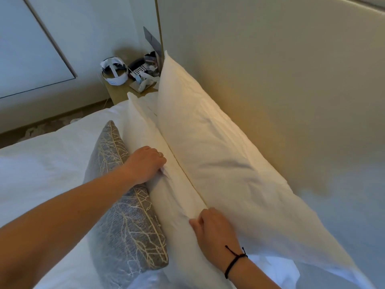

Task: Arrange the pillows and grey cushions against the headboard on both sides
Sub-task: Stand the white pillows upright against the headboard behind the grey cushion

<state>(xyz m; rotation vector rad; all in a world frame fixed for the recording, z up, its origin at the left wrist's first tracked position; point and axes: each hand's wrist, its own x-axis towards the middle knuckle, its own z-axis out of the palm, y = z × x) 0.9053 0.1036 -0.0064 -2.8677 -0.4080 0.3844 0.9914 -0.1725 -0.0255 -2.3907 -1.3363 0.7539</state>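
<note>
Both hands, left and right, pinch the front pillow, standing lengthwise along the headboard on the white bed.

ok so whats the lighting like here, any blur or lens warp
Head view: warm yellowish light on the headboard and back pillow, cooler bluish cast on the bed sheet; wide-angle bending tilts the wall lines; soft smearing at the lower right pillow edge; both hands fairly sharp.

Back pillow tight against the headboard, front pillow pressed to it, grey cushion crowding the front, open bedsheet left, nightstand cluttered
</note>
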